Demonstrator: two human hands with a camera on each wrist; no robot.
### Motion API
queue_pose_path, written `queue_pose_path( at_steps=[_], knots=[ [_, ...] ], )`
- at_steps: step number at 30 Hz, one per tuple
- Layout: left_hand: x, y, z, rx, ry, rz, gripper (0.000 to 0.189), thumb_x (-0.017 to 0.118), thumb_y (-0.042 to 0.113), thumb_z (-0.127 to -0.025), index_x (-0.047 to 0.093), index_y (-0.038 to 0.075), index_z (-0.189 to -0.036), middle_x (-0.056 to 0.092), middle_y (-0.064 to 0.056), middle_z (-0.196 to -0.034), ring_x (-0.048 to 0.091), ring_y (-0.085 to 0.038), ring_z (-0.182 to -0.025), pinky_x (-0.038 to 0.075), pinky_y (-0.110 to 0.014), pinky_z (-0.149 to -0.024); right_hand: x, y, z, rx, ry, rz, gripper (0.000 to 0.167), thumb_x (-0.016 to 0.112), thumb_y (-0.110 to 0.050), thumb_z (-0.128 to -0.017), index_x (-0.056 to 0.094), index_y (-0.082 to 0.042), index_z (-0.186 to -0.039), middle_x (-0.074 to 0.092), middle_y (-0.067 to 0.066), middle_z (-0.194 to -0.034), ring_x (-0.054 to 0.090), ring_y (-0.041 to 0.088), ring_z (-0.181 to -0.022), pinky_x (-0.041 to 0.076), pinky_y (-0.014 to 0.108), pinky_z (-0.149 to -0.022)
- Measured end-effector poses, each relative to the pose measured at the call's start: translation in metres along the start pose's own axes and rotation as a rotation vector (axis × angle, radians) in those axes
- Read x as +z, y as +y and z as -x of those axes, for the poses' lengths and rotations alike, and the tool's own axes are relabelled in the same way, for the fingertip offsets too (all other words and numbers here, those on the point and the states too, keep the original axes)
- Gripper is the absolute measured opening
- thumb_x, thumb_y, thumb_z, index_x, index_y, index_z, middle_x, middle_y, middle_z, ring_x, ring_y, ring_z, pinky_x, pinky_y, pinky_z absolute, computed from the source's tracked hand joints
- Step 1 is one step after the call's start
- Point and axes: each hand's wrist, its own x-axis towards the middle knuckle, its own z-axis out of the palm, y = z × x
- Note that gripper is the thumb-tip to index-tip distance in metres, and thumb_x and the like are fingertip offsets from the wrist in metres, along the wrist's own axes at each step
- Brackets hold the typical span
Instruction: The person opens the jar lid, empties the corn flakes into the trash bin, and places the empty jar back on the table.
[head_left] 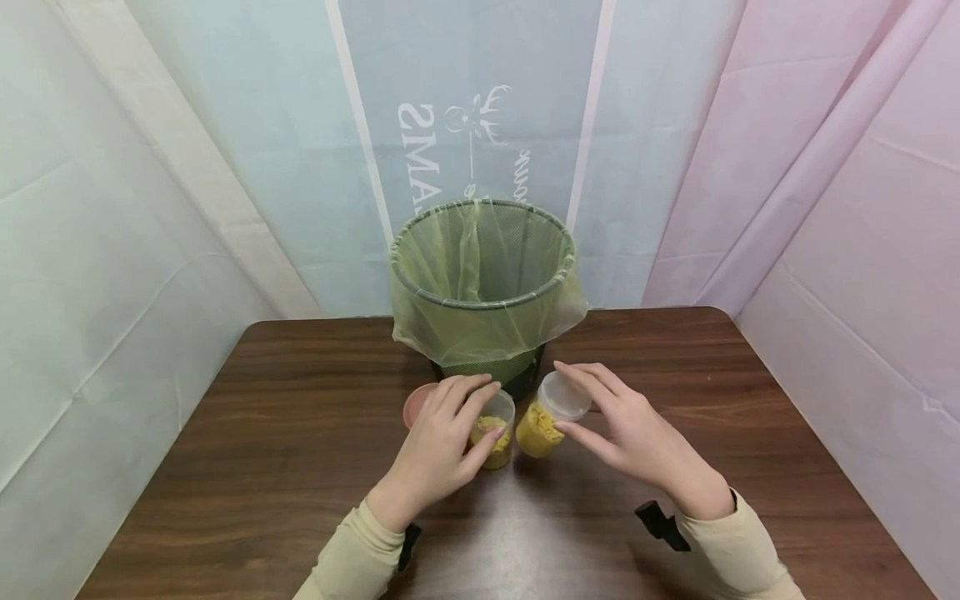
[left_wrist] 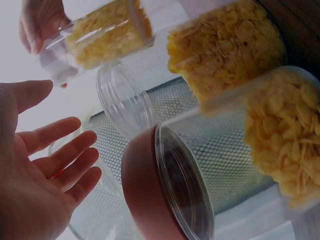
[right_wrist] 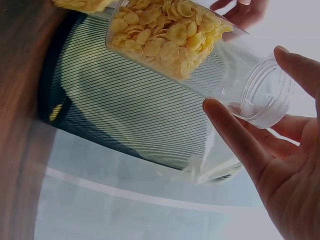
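My right hand (head_left: 630, 429) holds a clear plastic jar of cornflakes (head_left: 540, 432) near its top, thumb on one side and fingers on the other. This jar leans in the head view, and its threaded neck shows in the right wrist view. A second jar of cornflakes (left_wrist: 230, 45) stands beside it, its clear mouth showing no coloured lid. A third jar, with a pink lid (left_wrist: 142, 185), is mostly hidden behind my left hand (head_left: 442, 446) in the head view. That left hand hovers by these two jars, fingers extended and apart from them in the left wrist view.
Right behind the jars stands a dark mesh bin (head_left: 480, 362) lined with a thin yellow-green bag (head_left: 487, 329). All of it is on a dark wooden table (head_left: 300, 450). Pale cloth walls (head_left: 247, 142) surround the table at the back and sides.
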Motion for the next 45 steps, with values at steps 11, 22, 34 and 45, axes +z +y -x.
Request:
queue_pose_path(
  at_steps=[11, 22, 34, 45],
  knots=[
    [0.005, 0.007, -0.004, 0.007, -0.017, 0.072, 0.056, 0.065, 0.037, -0.087, 0.052, 0.005, -0.131, 0.054, -0.008, -0.128, 0.049, -0.022, -0.118, 0.039, -0.035, -0.101, -0.013, -0.009, -0.006, -0.032, 0.066, -0.061, 0.062, 0.071, -0.029, -0.085, 0.047, -0.009, -0.138, 0.056, 0.001, -0.125, 0.055, 0.012, -0.111, 0.040, 0.011, -0.090],
    [0.009, 0.013, -0.007, 0.038, -0.029, 0.103, 0.059, 0.063, 0.040, -0.089, 0.049, 0.006, -0.134, 0.052, -0.007, -0.129, 0.048, -0.021, -0.119, 0.040, -0.035, -0.101, -0.013, -0.010, -0.005, -0.016, 0.094, -0.160, 0.062, 0.075, -0.020, -0.082, 0.049, -0.006, -0.136, 0.056, 0.004, -0.125, 0.056, 0.013, -0.110, 0.048, 0.012, -0.084],
    [0.011, 0.015, -0.007, 0.033, 0.001, 0.119, 0.062, 0.064, 0.042, -0.088, 0.047, 0.007, -0.136, 0.053, -0.006, -0.129, 0.048, -0.020, -0.118, 0.038, -0.034, -0.102, -0.017, -0.029, -0.019, -0.006, 0.146, -0.234, 0.062, 0.077, -0.003, -0.072, 0.053, 0.001, -0.129, 0.060, 0.012, -0.117, 0.056, 0.018, -0.107, 0.041, 0.015, -0.093],
    [0.010, 0.013, -0.006, 0.003, -0.007, 0.136, 0.073, 0.070, 0.040, -0.084, 0.039, 0.005, -0.141, 0.054, -0.007, -0.126, 0.051, -0.020, -0.115, 0.041, -0.034, -0.100, -0.013, -0.036, -0.024, 0.061, 0.109, -0.491, 0.059, 0.068, 0.017, -0.072, 0.048, 0.009, -0.127, 0.054, 0.019, -0.118, 0.056, 0.007, -0.101, 0.056, 0.021, -0.067]
  ],
)
